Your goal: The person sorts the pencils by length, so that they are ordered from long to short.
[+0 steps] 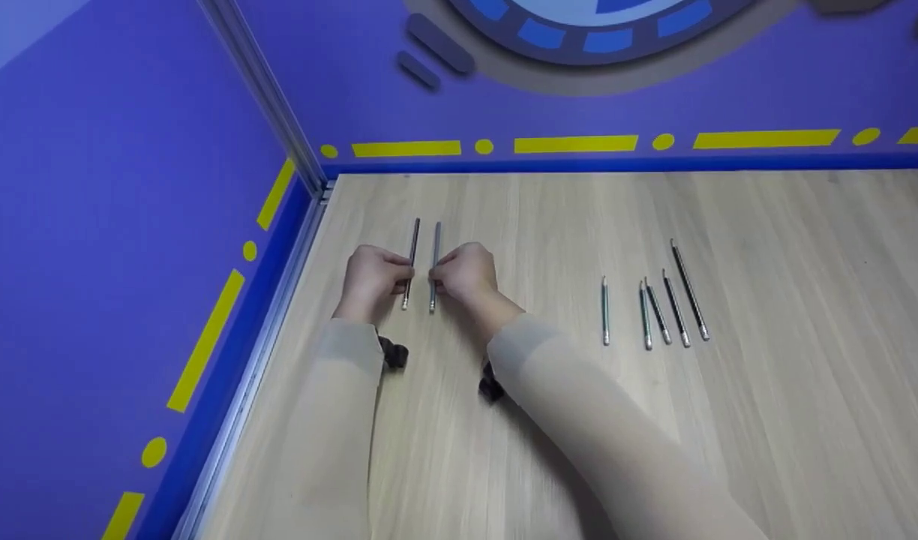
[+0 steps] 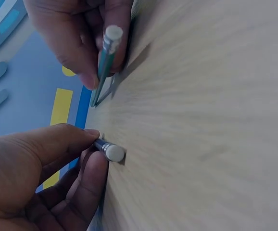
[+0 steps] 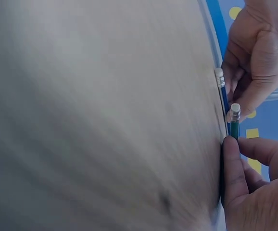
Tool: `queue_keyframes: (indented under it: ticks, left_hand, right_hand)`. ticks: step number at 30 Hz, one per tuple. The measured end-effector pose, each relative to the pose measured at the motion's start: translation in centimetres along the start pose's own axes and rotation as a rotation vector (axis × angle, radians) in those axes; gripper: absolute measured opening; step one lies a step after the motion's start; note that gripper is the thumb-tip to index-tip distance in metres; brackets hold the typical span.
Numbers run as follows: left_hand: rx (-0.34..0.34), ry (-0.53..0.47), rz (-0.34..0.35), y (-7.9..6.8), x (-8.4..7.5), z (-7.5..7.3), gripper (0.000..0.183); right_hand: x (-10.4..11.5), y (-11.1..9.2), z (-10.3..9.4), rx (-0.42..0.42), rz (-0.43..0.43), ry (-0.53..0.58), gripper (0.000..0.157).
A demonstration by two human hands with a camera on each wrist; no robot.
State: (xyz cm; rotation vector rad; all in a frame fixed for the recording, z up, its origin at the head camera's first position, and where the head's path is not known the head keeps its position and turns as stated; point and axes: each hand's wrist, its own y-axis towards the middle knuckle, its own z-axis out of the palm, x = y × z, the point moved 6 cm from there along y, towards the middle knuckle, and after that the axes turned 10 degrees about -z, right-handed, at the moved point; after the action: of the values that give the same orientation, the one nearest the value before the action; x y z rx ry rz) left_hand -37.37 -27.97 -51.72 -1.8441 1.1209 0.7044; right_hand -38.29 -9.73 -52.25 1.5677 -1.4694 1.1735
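Note:
My left hand (image 1: 373, 277) pinches a dark pencil (image 1: 415, 238) between thumb and fingers near the table's far left. Its white eraser end (image 2: 114, 152) points toward me. Just to the right, my right hand (image 1: 468, 271) pinches a green pencil (image 1: 437, 241), its eraser (image 3: 235, 109) likewise on my side. The two pencils stand nearly parallel with a narrow gap between them. In the left wrist view the green pencil (image 2: 105, 65) looks tilted, its shadow on the wood beside it.
Right of my arms lie several more pencils: a green one (image 1: 606, 311) apart, then a loose group with a long black pencil (image 1: 689, 289) at its right. A blue wall (image 1: 159, 225) with a metal rail (image 1: 279, 262) borders the table (image 1: 804, 420) on the left.

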Motion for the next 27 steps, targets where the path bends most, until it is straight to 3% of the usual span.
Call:
queue_keyframes:
  ticks: [8,18,27]
  left_hand:
    - [0.015,0.002,-0.004,0.07,-0.06,0.09,0.024]
    - [0.020,-0.005,-0.004,-0.04,0.04,0.11,0.025]
    - [0.020,-0.025,-0.024,0.22,0.13,0.10,0.024]
  right_hand:
    - [-0.38,0.80,0.27,0.003,-0.036,-0.120,0.007]
    - [0.21,0.38,0.28,0.005,-0.062,-0.164,0.021]
    - [0.35,0.37,0.77,0.020,-0.068,-0.180,0.020]
